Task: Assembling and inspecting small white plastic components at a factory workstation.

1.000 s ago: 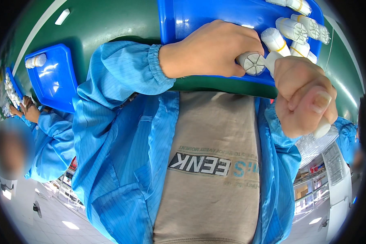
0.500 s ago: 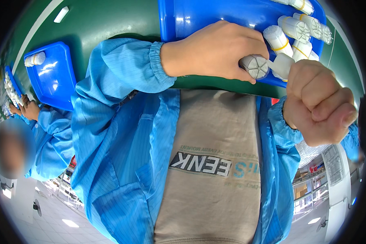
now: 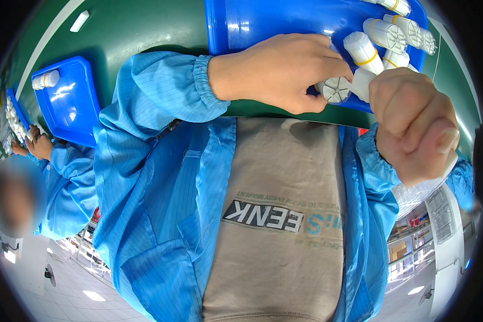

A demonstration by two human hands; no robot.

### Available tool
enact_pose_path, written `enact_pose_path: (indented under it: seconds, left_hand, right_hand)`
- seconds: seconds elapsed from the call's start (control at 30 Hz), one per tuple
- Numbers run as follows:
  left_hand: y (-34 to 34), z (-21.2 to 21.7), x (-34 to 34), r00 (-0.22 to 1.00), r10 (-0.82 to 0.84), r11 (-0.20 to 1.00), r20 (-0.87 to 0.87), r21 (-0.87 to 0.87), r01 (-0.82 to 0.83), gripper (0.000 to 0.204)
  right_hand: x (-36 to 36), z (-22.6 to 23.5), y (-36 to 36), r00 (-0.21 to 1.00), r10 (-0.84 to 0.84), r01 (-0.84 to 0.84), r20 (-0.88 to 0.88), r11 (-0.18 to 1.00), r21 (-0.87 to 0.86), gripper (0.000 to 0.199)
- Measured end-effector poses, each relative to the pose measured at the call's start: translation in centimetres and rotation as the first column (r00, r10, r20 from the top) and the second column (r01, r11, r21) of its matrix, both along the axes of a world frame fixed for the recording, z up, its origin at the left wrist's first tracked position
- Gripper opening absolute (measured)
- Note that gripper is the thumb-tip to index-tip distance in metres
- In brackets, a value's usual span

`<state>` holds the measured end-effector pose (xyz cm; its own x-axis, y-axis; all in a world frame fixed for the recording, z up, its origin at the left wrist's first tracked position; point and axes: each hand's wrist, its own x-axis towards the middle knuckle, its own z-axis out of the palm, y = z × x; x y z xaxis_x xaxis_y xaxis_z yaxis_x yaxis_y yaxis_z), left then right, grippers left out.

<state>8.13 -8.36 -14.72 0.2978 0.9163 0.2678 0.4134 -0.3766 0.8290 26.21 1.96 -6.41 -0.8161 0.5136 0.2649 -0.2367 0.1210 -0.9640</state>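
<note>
White and cylindrical, a bundle [image 3: 336, 90] with a wedge-patterned round end sits above the near edge of a glossy blue tray [image 3: 284, 19]. The left hand [image 3: 284, 73], back upward, curls its fingers closely around it. The right hand [image 3: 413, 123], a tight fist, grips a smooth, flat-ended white piece [image 3: 363, 85] by that end. Yellow-banded rolls [image 3: 361, 51] lie farther right.

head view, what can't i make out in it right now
Head view, hidden: most of the white bundle, behind the left hand.
Head view, hidden: the rest of the white piece, inside the right hand.
Head view, cut off: most of the large blue tray's far side, by the top edge.
Head view, too small: whether the co-worker's hands hold anything.
</note>
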Motion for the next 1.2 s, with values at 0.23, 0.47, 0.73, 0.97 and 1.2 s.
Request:
enact_pose_path:
  seconds: [0.23,0.47,0.73,0.97,1.2]
  left_hand:
    - [-0.1,-0.2,0.1,0.998,0.018,0.999,-0.052,0.047,-0.016,0.048]
    - [-0.1,-0.2,0.2,1.000,0.006,1.000,-0.020,0.030,-0.005,0.047]
    - [-0.2,0.2,-0.1,0.999,0.020,1.000,-0.026,-0.006,-0.020,0.050]
    - [0.0,0.6,-0.2,0.999,0.001,0.999,-0.048,-0.050,-0.004,0.049]
    - [0.3,0.9,0.2,0.998,0.059,0.990,0.030,-0.132,-0.055,0.061]
  right_hand:
    - [-0.4,-0.7,-0.1,1.000,0.002,-0.002,-0.003,1.000,-0.016,0.046]
    - [-1.9,0.4,-0.9,0.997,-0.052,0.045,0.049,0.991,0.124,0.046]
    - [-2.5,1.6,-1.6,0.999,0.006,-0.024,0.053,0.936,0.352,0.047]
    - [-2.6,1.1,-2.4,0.984,-0.167,0.120,0.058,0.871,0.477,0.051]
    - [0.5,-1.0,0.9,0.973,0.096,-0.139,-0.211,0.969,-0.202,0.041]
